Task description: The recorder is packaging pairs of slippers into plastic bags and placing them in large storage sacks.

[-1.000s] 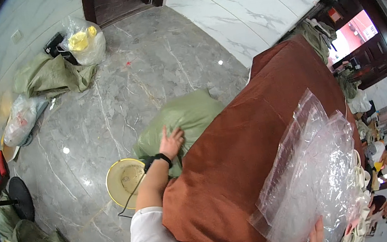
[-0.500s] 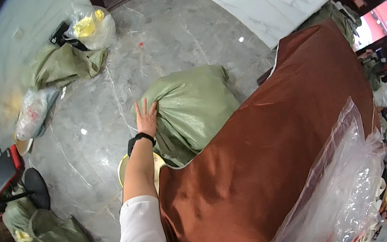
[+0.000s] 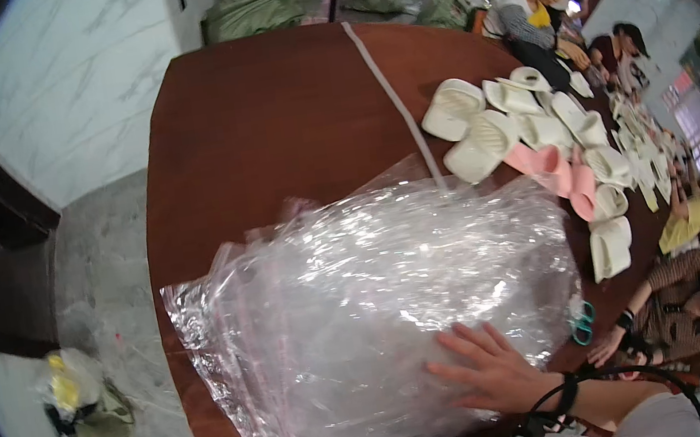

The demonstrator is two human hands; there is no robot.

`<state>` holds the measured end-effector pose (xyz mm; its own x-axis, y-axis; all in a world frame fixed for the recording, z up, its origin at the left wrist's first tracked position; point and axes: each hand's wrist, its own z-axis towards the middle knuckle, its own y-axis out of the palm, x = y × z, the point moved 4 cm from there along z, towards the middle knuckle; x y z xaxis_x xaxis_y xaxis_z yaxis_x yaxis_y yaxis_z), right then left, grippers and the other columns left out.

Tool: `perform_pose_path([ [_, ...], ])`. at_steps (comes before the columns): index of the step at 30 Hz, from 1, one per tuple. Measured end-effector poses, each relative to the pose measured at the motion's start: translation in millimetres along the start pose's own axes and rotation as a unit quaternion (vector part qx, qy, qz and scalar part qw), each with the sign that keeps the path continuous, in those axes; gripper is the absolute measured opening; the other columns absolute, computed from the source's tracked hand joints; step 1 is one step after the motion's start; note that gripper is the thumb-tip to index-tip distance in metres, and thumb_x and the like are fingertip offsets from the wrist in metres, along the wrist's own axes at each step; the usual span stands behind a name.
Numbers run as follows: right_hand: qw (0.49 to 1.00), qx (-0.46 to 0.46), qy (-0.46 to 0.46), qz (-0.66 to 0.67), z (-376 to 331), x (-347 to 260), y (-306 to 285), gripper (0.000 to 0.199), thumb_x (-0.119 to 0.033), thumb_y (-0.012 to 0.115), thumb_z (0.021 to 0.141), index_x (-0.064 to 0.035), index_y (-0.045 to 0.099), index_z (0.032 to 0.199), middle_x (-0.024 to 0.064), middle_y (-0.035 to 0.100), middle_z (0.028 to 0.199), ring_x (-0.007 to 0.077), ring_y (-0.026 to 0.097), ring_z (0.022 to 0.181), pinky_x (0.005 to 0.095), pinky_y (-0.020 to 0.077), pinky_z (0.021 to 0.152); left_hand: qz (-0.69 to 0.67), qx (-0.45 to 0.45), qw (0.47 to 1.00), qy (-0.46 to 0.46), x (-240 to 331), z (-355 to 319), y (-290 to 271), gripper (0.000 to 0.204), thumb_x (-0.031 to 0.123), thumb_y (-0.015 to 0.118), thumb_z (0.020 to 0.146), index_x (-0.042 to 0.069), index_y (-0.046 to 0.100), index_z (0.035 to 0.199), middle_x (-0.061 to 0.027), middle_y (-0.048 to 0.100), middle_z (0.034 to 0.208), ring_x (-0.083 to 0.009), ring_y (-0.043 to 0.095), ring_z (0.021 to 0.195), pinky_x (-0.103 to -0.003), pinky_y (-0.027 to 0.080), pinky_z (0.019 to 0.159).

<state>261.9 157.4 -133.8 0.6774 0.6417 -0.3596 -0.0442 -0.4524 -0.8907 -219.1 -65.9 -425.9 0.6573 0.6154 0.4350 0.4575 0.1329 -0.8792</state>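
Resting flat, fingers spread, right hand (image 3: 488, 373) pressed bags (image 3: 372, 314) on table (image 3: 264, 114) | left hand, earlier on green sack, gone from view | slippers (image 3: 536, 139) beyond.

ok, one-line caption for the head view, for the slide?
Right hand resting flat on a stack of clear plastic bags on a brown table, white and pink slippers beyond.

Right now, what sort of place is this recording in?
Probably a small packing workshop. A long brown table holds rows of white slippers and a few pink ones, the right hand rests on a stack of clear plastic bags, and several seated people work along the far side.
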Motion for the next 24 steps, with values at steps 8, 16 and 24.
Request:
perform_pose_path([
  [8, 0.979, 0.191, 0.018, 0.075, -36.4, 54.5, -59.3, 0.063, -0.025, 0.067, 0.087, -0.0194, 0.044, 0.145, 0.0203, 0.03, 0.154, 0.0422, 0.031, 0.139, 0.054, 0.0273, 0.113, -0.286, 0.129, 0.914, -0.258, 50.8, -205.2, -168.5, 0.037, 0.02, 0.048, 0.101, 0.0, 0.053, 0.132, -0.0116, 0.053, 0.138, -0.0291, 0.052, 0.124, -0.042, 0.037, 0.107],
  [16, 0.892, 0.365, 0.266, 0.015, -78.5, 216.5, -42.5, 0.058, -0.018, 0.057, 0.093, -0.0022, 0.037, 0.145, 0.0274, 0.033, 0.151, 0.0453, 0.034, 0.137, 0.0485, 0.0309, 0.112, -0.381, 0.018, 0.923, -0.053, 211.4, -109.1, -138.6, 0.062, 0.041, 0.037, 0.105, 0.0, 0.031, 0.151, -0.0139, 0.036, 0.154, -0.0261, 0.032, 0.143, -0.037, 0.023, 0.116],
  [24, 0.838, 0.354, 0.389, 0.147, -151.0, 201.6, -46.1, 0.033, -0.011, 0.061, 0.088, -0.0018, 0.057, 0.12, 0.0223, 0.058, 0.111, 0.0378, 0.055, 0.107, 0.045, 0.0446, 0.094, -0.283, 0.031, 0.957, 0.052, 309.8, -73.9, -95.5, 0.078, 0.028, 0.071, 0.09, -0.005, 0.03, 0.148, -0.0262, 0.041, 0.147, -0.0331, 0.042, 0.136, -0.041, 0.033, 0.111],
])
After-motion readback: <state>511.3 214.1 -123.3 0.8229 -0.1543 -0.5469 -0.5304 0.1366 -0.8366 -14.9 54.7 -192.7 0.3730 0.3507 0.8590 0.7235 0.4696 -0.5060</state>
